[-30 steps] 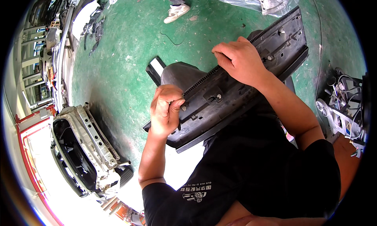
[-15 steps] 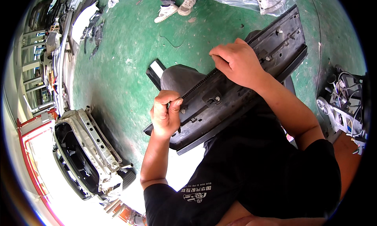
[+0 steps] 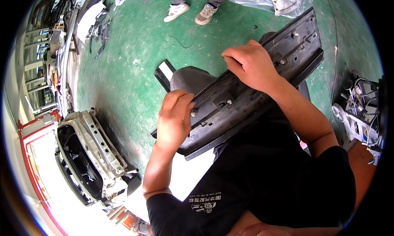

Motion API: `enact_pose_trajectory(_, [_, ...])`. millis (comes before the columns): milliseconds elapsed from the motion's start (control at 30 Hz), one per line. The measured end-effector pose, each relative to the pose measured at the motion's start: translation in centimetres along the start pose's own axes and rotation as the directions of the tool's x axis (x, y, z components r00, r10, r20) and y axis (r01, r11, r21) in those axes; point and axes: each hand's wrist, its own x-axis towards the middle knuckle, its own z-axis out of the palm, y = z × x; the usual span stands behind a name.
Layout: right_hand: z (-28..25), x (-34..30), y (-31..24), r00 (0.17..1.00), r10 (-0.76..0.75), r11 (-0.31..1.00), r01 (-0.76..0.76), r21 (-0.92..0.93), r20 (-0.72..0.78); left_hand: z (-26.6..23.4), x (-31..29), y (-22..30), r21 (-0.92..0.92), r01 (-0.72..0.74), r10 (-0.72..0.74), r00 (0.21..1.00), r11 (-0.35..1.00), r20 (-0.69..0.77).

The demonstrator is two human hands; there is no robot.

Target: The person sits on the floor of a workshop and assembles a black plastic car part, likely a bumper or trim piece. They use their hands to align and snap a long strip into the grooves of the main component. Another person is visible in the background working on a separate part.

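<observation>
A long black plastic car trim panel (image 3: pixel 242 101) lies slantwise across my lap, its clip side up, with a toothed strip along the far edge and several pale clips. My left hand (image 3: pixel 174 119) is closed over the far edge at the panel's left end, next to a clip; its fingertips are partly hidden. Farther right, my right hand (image 3: pixel 255 69) curls over the toothed edge near the panel's middle, thumb and fingers bent around it. Under the panel, my dark-trousered knee (image 3: pixel 189 79) shows beyond the far edge.
A cut car body section (image 3: pixel 92 154) stands on the green floor (image 3: pixel 135 59) at left. Another person's shoes (image 3: pixel 176 12) are at the far side, near clear plastic sheeting (image 3: pixel 250 1). Metal parts with cables (image 3: pixel 357 108) stand at right. Panels and scraps line the left wall.
My left hand's fingers have shifted from an upright curl to reaching over the panel's edge. The other person's feet have stepped apart. My right hand and the panel have barely moved.
</observation>
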Motion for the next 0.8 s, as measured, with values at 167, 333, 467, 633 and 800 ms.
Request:
enact_pose_trajectory(167, [0.2,0.0,0.1,1.000,0.002,1.000,-0.002,-0.018,0.017,-0.5,0.3,0.6,0.213,-0.036,0.007,0.991,0.976,0.137])
enact_pose_trajectory(333, [0.1,0.0,0.0,1.000,-0.013,1.000,0.013,-0.006,-0.014,-0.8,0.7,0.4,0.305,-0.137,0.081,0.979,0.942,0.188])
enact_pose_trajectory(467, [-0.1,0.1,-0.1,1.000,0.003,1.000,-0.003,-0.013,0.014,-0.3,0.2,0.2,0.329,-0.139,0.106,0.988,0.934,0.116])
enact_pose_trajectory(633, [0.2,0.0,0.1,0.999,0.010,0.999,-0.009,-0.031,0.044,0.7,-0.8,-0.6,0.311,-0.166,0.172,0.985,0.936,0.007])
enact_pose_trajectory(800, [0.9,0.1,-0.1,1.000,0.003,1.000,-0.004,-0.011,-0.009,0.8,-1.0,-1.4,0.192,-0.135,0.141,0.990,0.972,-0.017])
